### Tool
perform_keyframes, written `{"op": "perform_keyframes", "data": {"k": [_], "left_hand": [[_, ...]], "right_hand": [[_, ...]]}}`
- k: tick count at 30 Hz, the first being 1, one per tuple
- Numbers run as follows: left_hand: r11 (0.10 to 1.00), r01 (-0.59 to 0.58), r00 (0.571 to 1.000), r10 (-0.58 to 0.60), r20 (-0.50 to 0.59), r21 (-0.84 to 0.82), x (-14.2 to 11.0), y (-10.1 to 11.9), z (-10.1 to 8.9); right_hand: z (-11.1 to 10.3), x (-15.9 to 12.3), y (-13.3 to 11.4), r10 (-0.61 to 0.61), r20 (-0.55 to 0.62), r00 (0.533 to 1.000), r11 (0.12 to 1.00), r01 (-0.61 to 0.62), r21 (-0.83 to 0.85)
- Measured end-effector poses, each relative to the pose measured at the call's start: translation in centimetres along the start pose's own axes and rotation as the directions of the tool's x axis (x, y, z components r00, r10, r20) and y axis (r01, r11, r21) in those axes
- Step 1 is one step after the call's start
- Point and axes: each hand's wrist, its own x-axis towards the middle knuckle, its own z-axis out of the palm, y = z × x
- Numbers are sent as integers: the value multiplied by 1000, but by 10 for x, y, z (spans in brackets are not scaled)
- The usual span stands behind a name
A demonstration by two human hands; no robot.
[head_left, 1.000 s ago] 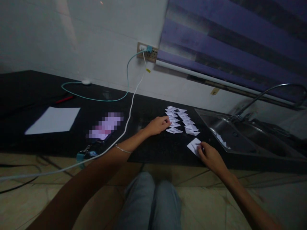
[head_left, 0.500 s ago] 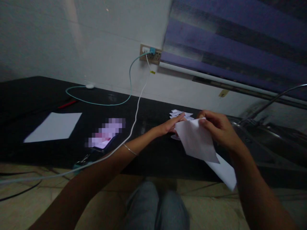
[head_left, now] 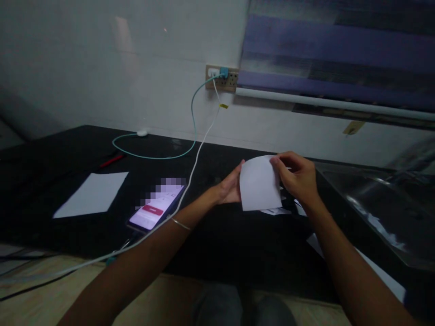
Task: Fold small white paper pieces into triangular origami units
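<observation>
Both hands hold up a small white sheet of paper [head_left: 259, 183] over the black counter [head_left: 220, 244]. My left hand [head_left: 230, 187] grips its left edge, mostly hidden behind the sheet. My right hand [head_left: 298, 177] pinches its top right corner with fingers closed. Behind and below the sheet, bits of small folded white paper pieces [head_left: 277, 211] show on the counter. Another white sheet [head_left: 374, 267] lies under my right forearm near the counter's front edge.
A lit phone [head_left: 157, 211] lies on the counter with a white cable [head_left: 193, 167] running to a wall socket [head_left: 220, 77]. A teal cable [head_left: 159, 156], a red pen [head_left: 112, 160] and a white sheet [head_left: 92, 194] lie to the left. A steel sink [head_left: 374, 199] sits on the right.
My right hand lifted a white sheet from the counter's edge, and my left hand left the folded pieces to take its left edge. The view shifted left and downward.
</observation>
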Motion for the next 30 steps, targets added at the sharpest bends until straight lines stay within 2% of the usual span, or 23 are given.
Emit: {"op": "perform_keyframes", "data": {"k": [3, 7, 10, 12, 15, 18, 20, 22, 24, 28, 30], "left_hand": [[997, 21, 998, -16, -62, 74, 5, 0, -11], [997, 39, 998, -35, -60, 74, 2, 1, -15], [981, -1, 995, 21, -99, 196, 1, -1, -14], [949, -66, 981, 118, -152, 308, 3, -5, -16], [914, -124, 941, 232, -245, 387, 9, -10, -23], [922, -189, 917, 289, -275, 337, 11, -9, -25], [956, -198, 944, 245, -221, 218, 9, -5, -23], [984, -146, 982, 157, -104, 105, 6, 1, -22], [994, -94, 994, 96, -42, 47, 3, 5, -23], [995, 47, 998, -44, -36, 86, -1, 4, -25], [980, 135, 990, -138, 12, 147, -2, 0, -22]], "right_hand": [[8, -10, 14, 62, -122, 991, 998, -64, -13], [16, -21, 21, 37, -80, 996, 999, -39, -32], [21, -24, 22, 74, -159, 984, 997, -74, 3], [23, -24, 22, 145, -184, 972, 988, -132, 77], [27, -25, 22, 252, -43, 967, 937, -233, 261], [29, -29, 25, 277, 154, 949, 868, -315, 384], [29, -32, 29, 291, 189, 938, 843, -345, 414], [27, -33, 32, 301, 179, 937, 836, -350, 424], [23, -32, 32, 265, 171, 949, 853, -313, 417], [18, -28, 23, 61, 211, 976, 904, -144, 402], [18, -27, 18, 8, 215, 976, 907, -98, 409]]}}
